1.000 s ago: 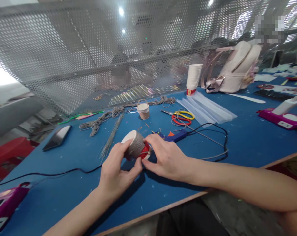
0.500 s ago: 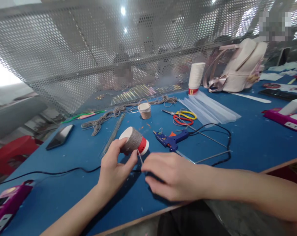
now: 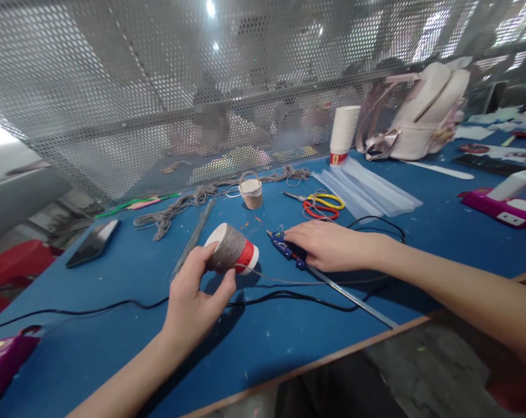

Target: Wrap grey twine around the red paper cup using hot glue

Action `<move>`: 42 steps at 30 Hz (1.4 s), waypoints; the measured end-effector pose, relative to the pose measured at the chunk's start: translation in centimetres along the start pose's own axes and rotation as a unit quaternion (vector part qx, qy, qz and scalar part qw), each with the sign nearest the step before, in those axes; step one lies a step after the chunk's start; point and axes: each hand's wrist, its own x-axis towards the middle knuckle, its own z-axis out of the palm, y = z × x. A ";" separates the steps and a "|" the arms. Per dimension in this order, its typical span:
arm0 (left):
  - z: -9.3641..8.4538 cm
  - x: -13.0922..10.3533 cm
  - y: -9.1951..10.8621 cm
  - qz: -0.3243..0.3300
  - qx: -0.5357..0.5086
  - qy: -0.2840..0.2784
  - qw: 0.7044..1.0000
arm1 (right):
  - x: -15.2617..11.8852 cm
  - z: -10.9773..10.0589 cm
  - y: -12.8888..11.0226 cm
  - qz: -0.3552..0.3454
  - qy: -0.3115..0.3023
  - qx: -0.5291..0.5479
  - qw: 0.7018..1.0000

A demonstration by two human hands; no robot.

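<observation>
Tilted on its side, a paper cup (image 3: 248, 255) with grey cord (image 3: 229, 247) wound round much of it is gripped by my left hand (image 3: 197, 296), thumb and fingers about it. A loose strand runs from the cup to the right across the table. My right hand (image 3: 328, 244) is closed over the handle of a blue hot glue gun (image 3: 284, 248), which lies on the table with its nozzle towards the cup. The hand hides most of the handle. A clear glue stick (image 3: 354, 299) sticks out from the gun's rear towards the table edge.
Behind are a small cord-trimmed cup with a handle (image 3: 252, 194), scissors (image 3: 321, 206), grey cord bundles (image 3: 162, 220), clear strips (image 3: 371, 188), stacked cups (image 3: 345, 134) and a backpack (image 3: 420, 116). A phone (image 3: 93, 244) lies left; black cable (image 3: 115, 305) crosses the blue table.
My right hand has left the loose cord by the cup, moved right and away from me, and closed on the glue gun. My left hand still holds the cup.
</observation>
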 end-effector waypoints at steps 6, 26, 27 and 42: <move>0.4 -0.1 -0.1 -0.015 -0.005 -0.013 1.000 | -0.4 0.6 1.9 0.002 -0.079 0.096 0.992; 0.8 0.3 0.3 -0.062 -0.017 -0.006 0.998 | -1.6 -0.8 -3.9 0.197 0.211 0.486 0.825; 0.8 0.3 0.3 -0.061 -0.016 -0.002 0.998 | -1.7 -0.6 -4.2 0.187 0.211 0.472 0.835; 1.0 0.1 0.3 -0.032 0.063 0.016 0.997 | -1.7 3.7 -5.6 -0.017 0.240 0.327 0.914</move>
